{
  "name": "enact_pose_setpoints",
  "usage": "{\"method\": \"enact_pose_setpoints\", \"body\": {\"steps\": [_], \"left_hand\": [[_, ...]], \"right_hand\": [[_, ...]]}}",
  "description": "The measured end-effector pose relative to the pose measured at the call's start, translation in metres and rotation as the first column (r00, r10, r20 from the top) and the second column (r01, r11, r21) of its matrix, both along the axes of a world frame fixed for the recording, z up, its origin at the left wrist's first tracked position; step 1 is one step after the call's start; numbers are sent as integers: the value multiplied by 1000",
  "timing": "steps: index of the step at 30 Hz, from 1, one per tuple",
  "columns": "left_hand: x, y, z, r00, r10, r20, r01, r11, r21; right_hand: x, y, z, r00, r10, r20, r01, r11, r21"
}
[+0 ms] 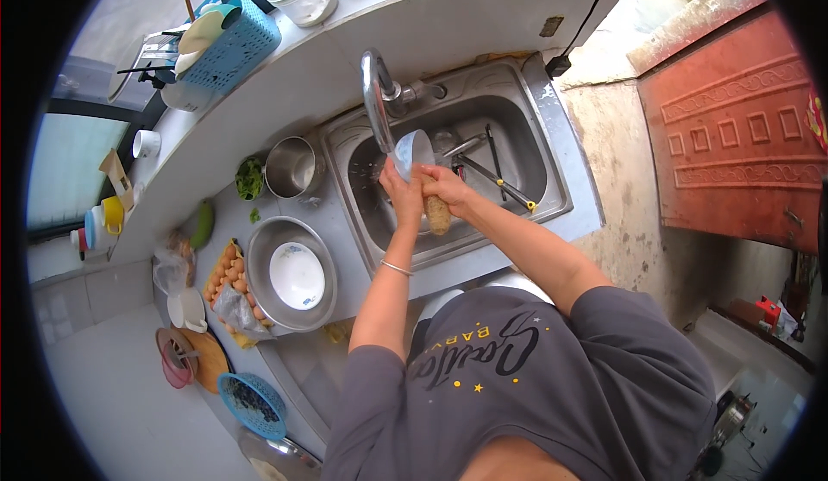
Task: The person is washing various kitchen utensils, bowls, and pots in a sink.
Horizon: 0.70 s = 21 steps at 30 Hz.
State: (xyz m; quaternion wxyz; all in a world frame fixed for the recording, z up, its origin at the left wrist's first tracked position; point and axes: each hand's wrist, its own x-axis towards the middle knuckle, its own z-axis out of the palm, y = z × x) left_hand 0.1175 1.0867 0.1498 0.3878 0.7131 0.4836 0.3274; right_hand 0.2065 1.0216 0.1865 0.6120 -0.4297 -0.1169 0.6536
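Observation:
Beneath the curved spout of a chrome faucet, my left hand grips a white bowl tilted on its side. A tan, rough-textured loofah is in my right hand, close against the bowl. Both hands are over a stainless steel sink, whose basin holds utensils with black handles and a metal-handled utensil. My fingers cover part of the bowl and one end of the loofah.
Left of the sink stand a steel basin holding a white bowl, a steel pot and a carton of eggs. A blue utensil basket sits on the ledge. A red door is at right.

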Motion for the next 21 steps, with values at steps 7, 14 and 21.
{"method": "enact_pose_setpoints", "body": {"steps": [7, 14, 21], "left_hand": [[-9, 13, 11, 840, 112, 530, 208, 837, -506], [-6, 17, -6, 518, 703, 487, 494, 220, -841], [-3, 47, -11, 476, 718, 508, 381, 352, -855]], "right_hand": [[26, 3, -18, 914, -354, -200, 340, 935, -102], [30, -12, -42, 817, -233, -528, 223, 971, -83], [35, -46, -47, 940, -339, 32, 331, 887, -322]]}}
